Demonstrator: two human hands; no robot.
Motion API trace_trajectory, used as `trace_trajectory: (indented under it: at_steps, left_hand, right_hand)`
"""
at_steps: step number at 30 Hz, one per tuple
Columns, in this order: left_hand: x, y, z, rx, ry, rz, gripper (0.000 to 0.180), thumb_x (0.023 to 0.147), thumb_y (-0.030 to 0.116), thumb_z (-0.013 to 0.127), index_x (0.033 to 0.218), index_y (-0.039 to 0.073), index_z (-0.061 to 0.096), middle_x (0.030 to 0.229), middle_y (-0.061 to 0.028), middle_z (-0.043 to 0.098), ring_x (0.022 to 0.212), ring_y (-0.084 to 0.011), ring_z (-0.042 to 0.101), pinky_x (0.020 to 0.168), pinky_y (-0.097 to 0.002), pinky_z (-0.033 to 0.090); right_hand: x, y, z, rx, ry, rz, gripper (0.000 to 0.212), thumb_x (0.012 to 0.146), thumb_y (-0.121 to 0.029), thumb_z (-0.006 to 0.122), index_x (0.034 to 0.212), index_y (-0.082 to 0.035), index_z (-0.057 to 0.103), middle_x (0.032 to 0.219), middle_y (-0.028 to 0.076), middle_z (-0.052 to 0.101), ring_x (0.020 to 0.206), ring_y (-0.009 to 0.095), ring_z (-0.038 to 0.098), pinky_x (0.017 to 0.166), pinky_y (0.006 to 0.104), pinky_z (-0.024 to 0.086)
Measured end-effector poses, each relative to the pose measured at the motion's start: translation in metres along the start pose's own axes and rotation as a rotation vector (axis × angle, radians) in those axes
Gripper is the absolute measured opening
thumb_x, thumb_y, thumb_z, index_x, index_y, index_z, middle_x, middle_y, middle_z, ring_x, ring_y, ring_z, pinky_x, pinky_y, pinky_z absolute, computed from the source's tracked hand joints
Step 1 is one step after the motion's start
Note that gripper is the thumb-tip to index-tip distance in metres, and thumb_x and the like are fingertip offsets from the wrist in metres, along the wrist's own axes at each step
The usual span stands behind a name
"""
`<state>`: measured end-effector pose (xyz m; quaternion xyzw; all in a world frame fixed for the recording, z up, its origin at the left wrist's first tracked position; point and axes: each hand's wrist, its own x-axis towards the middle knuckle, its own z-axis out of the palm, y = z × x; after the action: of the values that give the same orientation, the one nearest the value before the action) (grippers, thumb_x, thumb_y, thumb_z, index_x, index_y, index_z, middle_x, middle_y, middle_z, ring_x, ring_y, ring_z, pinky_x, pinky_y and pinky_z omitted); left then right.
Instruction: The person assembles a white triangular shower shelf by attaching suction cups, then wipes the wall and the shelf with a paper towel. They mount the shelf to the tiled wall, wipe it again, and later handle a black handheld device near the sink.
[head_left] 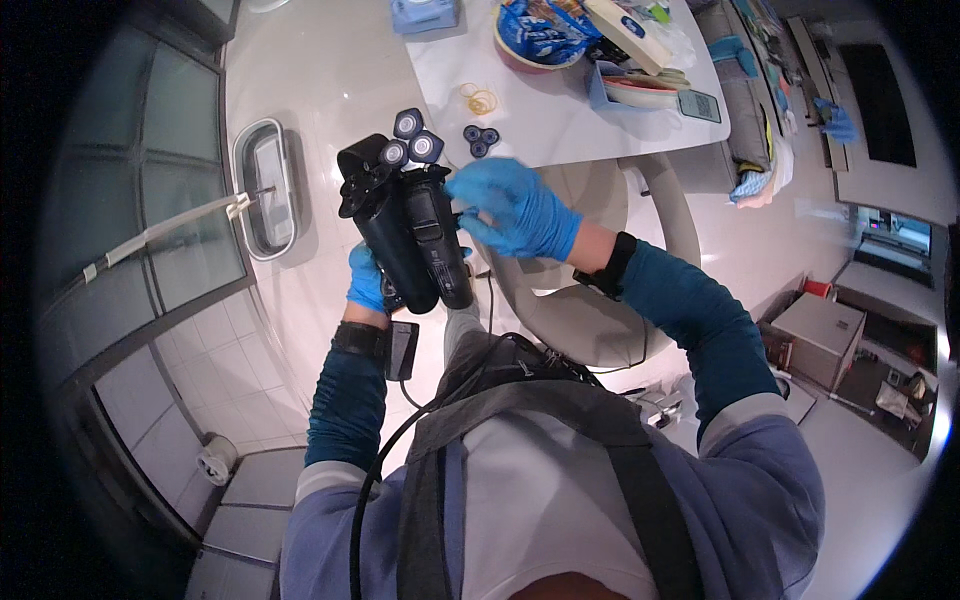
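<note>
In front of me is a black electric shaver (432, 235) with three round cutting heads (410, 140) at its far end. A dark rounded body (388, 245), perhaps an open case, lies along its left side. My left hand (366, 280), in a blue glove, grips them from behind and below, its fingers mostly hidden. My right hand (515, 205), also gloved in blue, is beside the shaver's upper right edge. Its fingers are bent together around a small dark bit I cannot identify. A dark three-lobed piece (480, 140) lies on the white table's near edge.
The white table (560, 135) carries yellow rubber bands (478, 97), a bowl (520, 58) with a blue packet, and a light-blue box (600, 90). A beige chair (590, 320) stands close on my right. A grey basin (268, 190) sits on the floor, left.
</note>
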<state>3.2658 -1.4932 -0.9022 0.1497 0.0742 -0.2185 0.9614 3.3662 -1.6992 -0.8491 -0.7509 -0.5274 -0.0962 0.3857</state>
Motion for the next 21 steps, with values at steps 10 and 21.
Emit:
trace_trajectory:
  at_steps: [10, 21]
  left_hand:
    - [-0.074, -0.002, 0.018, 0.019, -0.017, 0.262, 0.106, 0.07, 0.046, 0.076, 0.149, 0.012, 0.014, 0.15, -0.0168, 0.024, 0.13, -0.0369, 0.039, 0.102, -0.0586, 0.04]
    - [-0.24, -0.09, 0.05, 0.052, 0.191, 0.846, 0.086, 0.082, 0.049, 0.06, 0.148, 0.013, 0.019, 0.149, -0.0179, 0.026, 0.127, -0.0379, 0.042, 0.098, -0.0588, 0.044]
  right_hand:
    - [-0.02, 0.095, 0.069, -0.528, -0.231, 0.855, 0.04, 0.077, -0.035, 0.067, 0.101, -0.003, 0.062, 0.108, 0.018, 0.057, 0.102, 0.035, 0.055, 0.083, 0.0444, 0.049]
    - [-0.061, 0.167, 0.093, 0.082, -0.092, 1.086, 0.038, 0.066, -0.022, 0.074, 0.091, -0.003, 0.051, 0.086, 0.014, 0.062, 0.079, 0.026, 0.06, 0.073, 0.0396, 0.049]
